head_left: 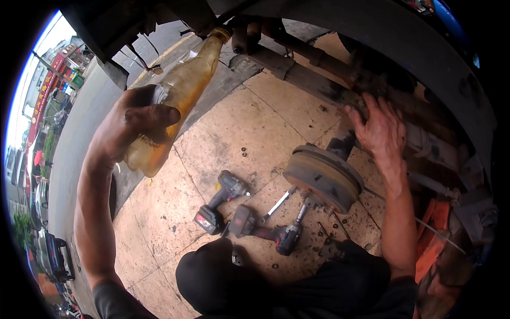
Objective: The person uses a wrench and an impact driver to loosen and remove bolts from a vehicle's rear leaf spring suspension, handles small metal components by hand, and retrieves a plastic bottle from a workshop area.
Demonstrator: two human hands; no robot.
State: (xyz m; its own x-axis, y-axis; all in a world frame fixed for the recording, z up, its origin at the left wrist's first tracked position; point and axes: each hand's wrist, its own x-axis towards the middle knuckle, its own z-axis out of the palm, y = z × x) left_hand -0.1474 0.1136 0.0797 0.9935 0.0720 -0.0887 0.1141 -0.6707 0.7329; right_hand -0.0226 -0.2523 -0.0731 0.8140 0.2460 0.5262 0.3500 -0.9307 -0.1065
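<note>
My left hand [146,118] is wrapped round a clear plastic bottle [192,80] with amber liquid in it. The bottle is tilted, its neck pointing up and away, its yellowish mouth against the dark metal parts under the vehicle. Whether liquid is flowing out I cannot tell. My right hand [380,125] rests with fingers spread on a rusty frame rail [313,80] of the vehicle. Just below that hand is a brake drum [323,178] on its axle. Fingertips at the rail are partly in shadow.
Two cordless power tools, an impact driver [220,199] and an impact wrench [271,231], lie on the tiled floor [223,127]. Between them and the drum is a wrench [279,203]. Loose nuts [244,152] are scattered about. An orange jack-like part [431,234] stands at the right; the street lies left.
</note>
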